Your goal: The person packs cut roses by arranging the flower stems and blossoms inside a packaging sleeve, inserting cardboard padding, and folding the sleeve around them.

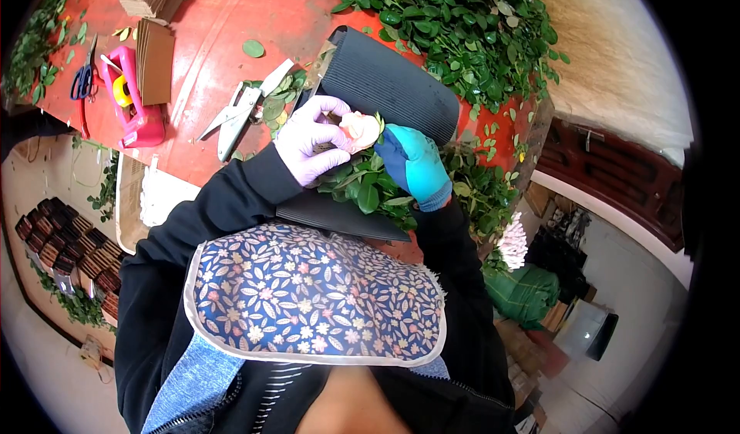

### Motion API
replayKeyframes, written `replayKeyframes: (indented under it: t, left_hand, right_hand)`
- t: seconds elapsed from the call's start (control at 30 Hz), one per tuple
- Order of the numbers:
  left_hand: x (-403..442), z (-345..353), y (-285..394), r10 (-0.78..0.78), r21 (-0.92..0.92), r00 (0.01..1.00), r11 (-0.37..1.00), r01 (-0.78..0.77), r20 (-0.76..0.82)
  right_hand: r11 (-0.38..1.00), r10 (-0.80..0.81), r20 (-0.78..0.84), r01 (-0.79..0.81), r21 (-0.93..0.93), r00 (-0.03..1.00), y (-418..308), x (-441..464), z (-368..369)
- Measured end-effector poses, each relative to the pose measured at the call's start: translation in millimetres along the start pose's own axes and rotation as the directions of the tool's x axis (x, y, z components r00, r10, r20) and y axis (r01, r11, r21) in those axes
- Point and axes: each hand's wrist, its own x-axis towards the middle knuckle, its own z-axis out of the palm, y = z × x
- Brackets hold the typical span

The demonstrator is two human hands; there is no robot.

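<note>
A pale pink rose (361,131) is between my two gloved hands, over a black ribbed mat. My left hand (310,142), in a thin lavender glove, has its fingers bent with the tips on the petals from the left. My right hand (416,164), in a blue knit-cuffed work glove, is closed at the flower's base on the right. The stem inside that hand is hidden. Green rose leaves (370,191) hang just below the hands. The black ribbed mat (389,79) rises behind the bloom.
On the red table (208,64) lie white-handled shears (240,118), dark scissors (83,75), a pink tape dispenser (135,102) and cardboard pieces (156,60). A big heap of leafy stems (478,33) covers the far right. Pale pink bundled things (512,243) stand at right.
</note>
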Motion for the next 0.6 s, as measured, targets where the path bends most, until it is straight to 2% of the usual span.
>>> replayKeyframes:
  t: [0.07,0.17,0.27,0.33,0.37,0.43,0.47,0.5,0.53,0.57,0.6]
  left_hand:
    - [-2,-1,-2,-0.020,-0.017,1.000,1.000,0.020,0.001]
    - [-4,-2,-4,0.003,-0.029,1.000,1.000,-0.003,0.002]
    - [-10,-7,-4,0.013,-0.080,1.000,0.997,-0.015,-0.018]
    - [-19,-21,1,-0.103,-0.108,0.993,0.988,0.109,0.055]
    - [-24,-27,2,-0.107,-0.093,0.993,0.989,0.110,0.043]
    - [-36,-47,2,-0.091,0.089,0.995,0.992,0.087,0.044]
    - [-44,-59,4,-0.212,0.201,0.975,0.960,0.196,0.061]
    - [-54,-70,8,-0.331,0.313,0.942,0.902,0.296,0.063]
    - [-62,-80,10,-0.396,0.602,0.915,0.751,0.273,0.079]
    - [-74,-85,6,-0.427,0.757,0.903,0.608,0.241,0.055]
    - [-91,-89,-26,-0.608,0.866,0.785,0.325,0.380,-0.116]
  right_hand:
    - [0.999,-0.023,-0.006,0.022,-0.040,1.000,3,-3,0]
    - [0.998,0.049,-0.061,-0.046,0.051,0.997,2,-6,0]
    - [0.989,0.135,0.026,-0.137,0.048,0.990,-9,4,-9]
    - [0.982,0.187,0.149,-0.187,-0.014,0.971,-13,8,-14]
    - [0.982,0.187,0.149,-0.187,-0.012,0.971,-13,8,-14]
    - [0.987,0.146,0.115,-0.137,-0.087,0.982,-12,7,-12]
    - [0.987,0.148,0.114,-0.139,-0.083,0.982,-5,3,-8]
    - [0.989,0.146,0.072,-0.145,-0.030,0.987,8,-2,-3]
    - [0.989,0.146,0.031,-0.146,0.022,0.989,12,-3,0]
    - [0.989,0.144,0.031,-0.145,0.025,0.989,13,-5,-1]
    - [0.992,0.122,0.037,-0.121,-0.016,0.992,9,-4,-4]
